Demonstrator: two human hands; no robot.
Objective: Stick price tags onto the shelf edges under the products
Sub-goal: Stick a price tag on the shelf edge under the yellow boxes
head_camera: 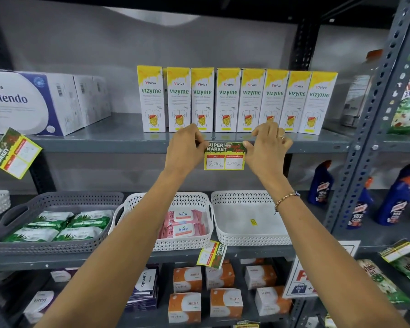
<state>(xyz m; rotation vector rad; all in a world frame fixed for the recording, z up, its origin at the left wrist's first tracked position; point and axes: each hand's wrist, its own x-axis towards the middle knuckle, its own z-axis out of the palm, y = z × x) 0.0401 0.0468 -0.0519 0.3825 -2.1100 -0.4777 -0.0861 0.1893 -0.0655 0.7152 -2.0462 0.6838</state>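
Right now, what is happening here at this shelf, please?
A person is putting a price tag on the front edge of the grey shelf, just under the row of Vizyme boxes. The left hand pinches the tag's upper left corner and the right hand its upper right corner, pressing its top strip against the edge. The tag hangs level and reads 200 and 100. Another tag hangs crooked under the Vitendo boxes.

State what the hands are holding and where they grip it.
Both hands hold the price tag by its top corners against the shelf edge: left hand at top left, right hand at top right.
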